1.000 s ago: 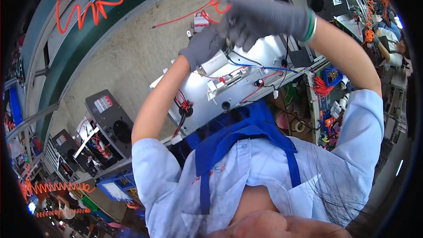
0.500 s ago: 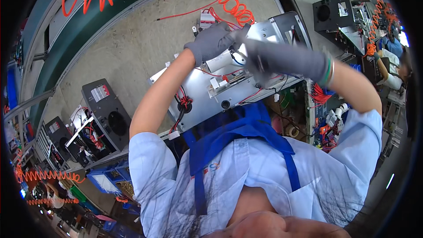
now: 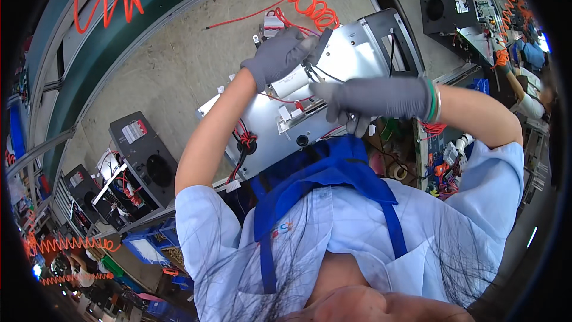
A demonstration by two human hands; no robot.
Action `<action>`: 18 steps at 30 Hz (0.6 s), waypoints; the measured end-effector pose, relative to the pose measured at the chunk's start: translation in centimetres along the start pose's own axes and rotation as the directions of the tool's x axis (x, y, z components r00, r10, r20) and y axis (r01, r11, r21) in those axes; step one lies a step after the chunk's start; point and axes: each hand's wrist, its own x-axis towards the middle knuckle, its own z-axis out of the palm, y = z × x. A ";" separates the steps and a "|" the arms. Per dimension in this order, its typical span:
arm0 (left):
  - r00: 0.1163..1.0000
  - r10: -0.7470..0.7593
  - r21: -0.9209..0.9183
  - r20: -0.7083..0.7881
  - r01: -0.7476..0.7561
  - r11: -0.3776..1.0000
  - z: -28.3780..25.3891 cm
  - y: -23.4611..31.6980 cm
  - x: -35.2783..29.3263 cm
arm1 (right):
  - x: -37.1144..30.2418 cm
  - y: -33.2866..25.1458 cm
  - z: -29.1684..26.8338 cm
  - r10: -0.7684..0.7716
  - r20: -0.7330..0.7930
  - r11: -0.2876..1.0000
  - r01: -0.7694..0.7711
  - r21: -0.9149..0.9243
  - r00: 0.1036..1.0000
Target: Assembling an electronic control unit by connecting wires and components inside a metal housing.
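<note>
Both my hands wear grey gloves. My left hand (image 3: pixel 277 59) is closed round a dark bar-shaped tool (image 3: pixel 322 46), which meets the lower end of an orange coiled hose (image 3: pixel 307 3); its tip is hidden. Beneath lies a silvery metal chassis panel (image 3: pixel 271 137), tilted across the bench before me. A white cylinder (image 3: pixel 290 84) with wires at its end sits on the panel below my left hand. To the right, my right hand (image 3: pixel 381 98) hovers over the panel with curled fingers, a small shiny bit at the fingertips; I cannot make out what it is.
A black-framed end plate (image 3: pixel 393 42) stands at the panel's right. Red-labelled module (image 3: pixel 273 22) and a loose red wire lie behind. Black fan housings (image 3: pixel 146 152) stand at left, another (image 3: pixel 447 12) far right. Bundled connectors (image 3: pixel 453 155) fill a place near my right elbow.
My right hand has moved from beside the left hand down and toward me, its fingers now curled over the panel. The left hand keeps its grip on the dark tool.
</note>
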 end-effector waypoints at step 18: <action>0.986 0.078 0.013 -0.144 -0.077 0.997 0.2 -1.1 -0.3 | 1.5 -1.5 -2.4 -0.197 0.042 0.971 0.189 0.145 0.979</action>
